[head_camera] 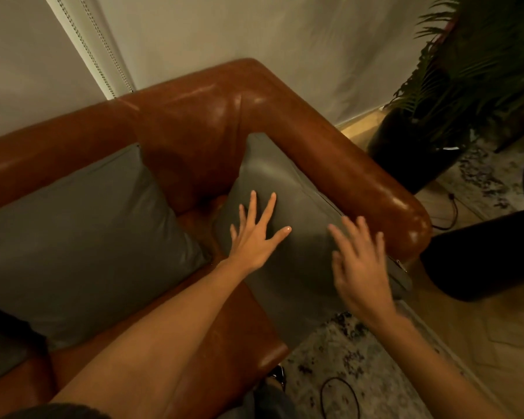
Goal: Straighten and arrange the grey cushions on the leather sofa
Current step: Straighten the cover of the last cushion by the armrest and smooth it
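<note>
A brown leather sofa fills the left and middle of the view. One grey cushion leans against its backrest at the left. A second grey cushion stands against the right armrest, its lower corner hanging past the seat's front edge. My left hand lies flat on this second cushion with its fingers spread. My right hand is over the cushion's right edge near the zip, fingers straight and spread; it is blurred, and I cannot tell whether it touches.
A potted palm in a dark pot stands right of the armrest. A black object sits on the floor beside the sofa's end. A patterned rug with a black cable lies in front. A wall and a curtain are behind.
</note>
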{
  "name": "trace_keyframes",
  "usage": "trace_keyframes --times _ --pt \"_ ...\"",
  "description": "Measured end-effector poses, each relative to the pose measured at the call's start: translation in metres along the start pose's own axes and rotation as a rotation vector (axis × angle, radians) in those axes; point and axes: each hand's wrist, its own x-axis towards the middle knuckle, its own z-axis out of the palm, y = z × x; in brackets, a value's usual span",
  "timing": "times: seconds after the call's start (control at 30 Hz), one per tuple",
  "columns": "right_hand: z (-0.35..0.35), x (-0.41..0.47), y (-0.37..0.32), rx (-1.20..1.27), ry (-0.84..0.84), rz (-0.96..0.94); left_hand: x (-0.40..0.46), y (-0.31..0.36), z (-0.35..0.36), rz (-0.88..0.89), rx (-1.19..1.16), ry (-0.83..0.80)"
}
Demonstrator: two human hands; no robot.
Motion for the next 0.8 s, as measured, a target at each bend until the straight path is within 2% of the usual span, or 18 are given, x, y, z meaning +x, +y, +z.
trace_keyframes --times 0.07,0.13,0.33,0.8 --pt "0.018 0.007 -0.007 -0.086 -0.088 -0.109 0.008 0.004 -0.002 0.046 0.066 0.018" --pt "0.033 0.01 -0.003 -0.195 -0.161 -0.136 0.019 0.005 -0.004 0.094 0.173 0.01" --pt "0.047 0.014 0.038 -0.301 -0.14 -0.154 0.055 0.013 0.0 0.117 0.427 -0.081" --pt "0.069 0.028 0.061 -0.303 -0.107 -0.161 0.088 0.007 0.03 0.103 0.511 -0.044"
